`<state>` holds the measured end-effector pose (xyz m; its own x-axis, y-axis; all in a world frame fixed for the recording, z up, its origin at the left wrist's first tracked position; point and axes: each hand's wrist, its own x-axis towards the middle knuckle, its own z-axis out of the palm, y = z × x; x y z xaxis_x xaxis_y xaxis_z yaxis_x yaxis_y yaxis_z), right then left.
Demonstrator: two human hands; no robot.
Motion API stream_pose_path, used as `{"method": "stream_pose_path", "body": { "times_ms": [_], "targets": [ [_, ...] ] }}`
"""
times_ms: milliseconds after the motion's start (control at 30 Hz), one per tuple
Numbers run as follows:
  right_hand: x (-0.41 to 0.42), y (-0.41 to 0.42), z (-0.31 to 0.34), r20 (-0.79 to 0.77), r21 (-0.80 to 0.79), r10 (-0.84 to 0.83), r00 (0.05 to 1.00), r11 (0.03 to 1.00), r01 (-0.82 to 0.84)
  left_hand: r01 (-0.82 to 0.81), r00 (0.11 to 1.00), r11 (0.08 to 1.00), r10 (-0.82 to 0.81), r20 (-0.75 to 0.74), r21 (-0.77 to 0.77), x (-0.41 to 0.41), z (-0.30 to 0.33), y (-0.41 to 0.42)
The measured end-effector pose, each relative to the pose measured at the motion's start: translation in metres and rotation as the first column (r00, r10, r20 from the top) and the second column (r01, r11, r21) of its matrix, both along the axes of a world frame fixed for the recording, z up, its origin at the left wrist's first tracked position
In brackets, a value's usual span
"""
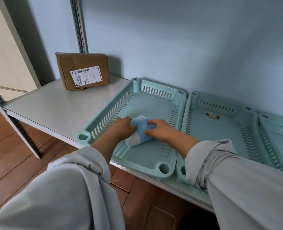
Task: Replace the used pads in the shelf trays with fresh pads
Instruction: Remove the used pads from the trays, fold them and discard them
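Here, a folded blue and white pad [140, 131] lies on the floor of the leftmost teal tray [167, 163] on a grey shelf [51, 103]. To seat it well, it likely needs unfolding flat, edges spread toward the tray's walls. Both arms reach forward, sleeves pushed up; the left hand [125, 127] and right hand [155, 130] each pinch an opposite side, fingers curled.

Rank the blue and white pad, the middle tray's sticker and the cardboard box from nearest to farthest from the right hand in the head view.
1. Blue and white pad: gripped by the right hand, inside the left tray.
2. Sticker: on the middle tray floor, off to the right and back.
3. Cardboard box: far left, at the back of the shelf.
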<state>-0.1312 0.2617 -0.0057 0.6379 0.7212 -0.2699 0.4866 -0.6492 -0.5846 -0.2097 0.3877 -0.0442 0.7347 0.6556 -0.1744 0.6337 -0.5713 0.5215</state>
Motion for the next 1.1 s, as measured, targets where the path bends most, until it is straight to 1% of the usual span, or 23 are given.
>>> {"method": "stream_pose_path", "body": {
  "times_ms": [33,100,200,233,300,367,400,433,467,533,567,633,700,733,800,867,900,1000,1033,1100],
  "targets": [
    [-0.002,0.002,-0.003,-0.02,-0.003,-0.003,1.0,1.0,0.003,0.01,1.0,1.0,-0.01,-0.007,0.003,0.002,-0.001,-0.001],
    [-0.004,0.006,-0.006,-0.029,0.018,-0.038,0.999,0.999,0.039,0.015,1.0,0.998,-0.015,0.001,-0.056,0.004,-0.001,-0.004],
    [-0.005,0.008,-0.009,-0.031,0.011,-0.102,0.994,0.995,0.102,-0.012,1.0,0.984,0.008,-0.025,-0.18,0.006,0.001,-0.008],
    [-0.005,0.006,-0.008,-0.065,0.024,-0.127,0.99,0.991,0.129,-0.02,0.999,0.975,0.011,-0.045,-0.22,0.006,0.003,-0.01],
    [-0.005,0.0,-0.009,-0.183,0.089,-0.162,0.97,0.98,0.18,-0.023,0.997,0.965,0.002,-0.079,-0.261,0.005,0.011,-0.012],
    [-0.007,-0.011,-0.01,-0.26,0.161,-0.177,0.949,0.961,0.223,-0.006,0.999,0.968,-0.008,-0.051,-0.251,0.004,0.02,-0.018],
    [-0.006,-0.016,-0.009,-0.26,0.182,-0.179,0.949,0.956,0.231,0.008,1.0,0.971,-0.013,-0.021,-0.238,0.003,0.025,-0.021],
    [-0.006,-0.019,-0.007,-0.228,0.199,-0.174,0.958,0.955,0.22,0.032,0.999,0.976,-0.032,0.005,-0.214,0.002,0.031,-0.025],
    [-0.005,-0.024,-0.004,-0.155,0.203,-0.161,0.975,0.96,0.19,0.069,0.998,0.981,-0.066,0.024,-0.18,0.001,0.038,-0.032],
    [-0.001,-0.033,0.008,0.047,0.178,-0.091,0.995,0.981,0.081,0.147,0.988,0.987,-0.144,0.049,-0.071,-0.003,0.055,-0.048],
    [0.001,-0.038,0.015,0.16,0.156,-0.037,0.986,0.988,0.012,0.182,0.982,0.983,-0.181,0.053,-0.009,-0.005,0.064,-0.056],
    [-0.001,-0.055,0.032,0.353,0.078,0.089,0.931,0.989,-0.124,0.234,0.969,0.966,-0.24,0.053,0.106,-0.007,0.079,-0.075],
    [0.0,-0.072,0.048,0.471,-0.031,0.177,0.864,0.982,-0.184,0.276,0.957,0.945,-0.287,0.044,0.173,-0.008,0.087,-0.091],
    [0.0,-0.081,0.057,0.498,-0.078,0.193,0.845,0.981,-0.178,0.294,0.951,0.937,-0.306,0.042,0.188,-0.009,0.092,-0.1],
    [-0.002,-0.105,0.068,0.504,-0.139,0.201,0.84,0.979,-0.151,0.332,0.936,0.923,-0.348,0.056,0.195,-0.012,0.101,-0.122],
    [-0.003,-0.122,0.075,0.494,-0.165,0.211,0.843,0.975,-0.147,0.383,0.916,0.91,-0.396,0.066,0.156,-0.013,0.109,-0.137],
    [-0.006,-0.132,0.077,0.497,-0.174,0.225,0.838,0.972,-0.157,0.42,0.903,0.899,-0.427,0.036,0.123,-0.015,0.112,-0.146],
    [-0.016,-0.162,0.082,0.481,-0.257,0.295,0.826,0.948,-0.189,0.546,0.834,0.833,-0.531,-0.151,0.084,-0.021,0.115,-0.172],
    [-0.018,-0.171,0.083,0.469,-0.285,0.317,0.824,0.938,-0.198,0.572,0.814,0.817,-0.552,-0.182,0.08,-0.022,0.114,-0.18],
    [-0.023,-0.192,0.083,0.425,-0.316,0.336,0.841,0.925,-0.209,0.601,0.789,0.798,-0.582,-0.198,0.05,-0.025,0.111,-0.197]
  ]
}}
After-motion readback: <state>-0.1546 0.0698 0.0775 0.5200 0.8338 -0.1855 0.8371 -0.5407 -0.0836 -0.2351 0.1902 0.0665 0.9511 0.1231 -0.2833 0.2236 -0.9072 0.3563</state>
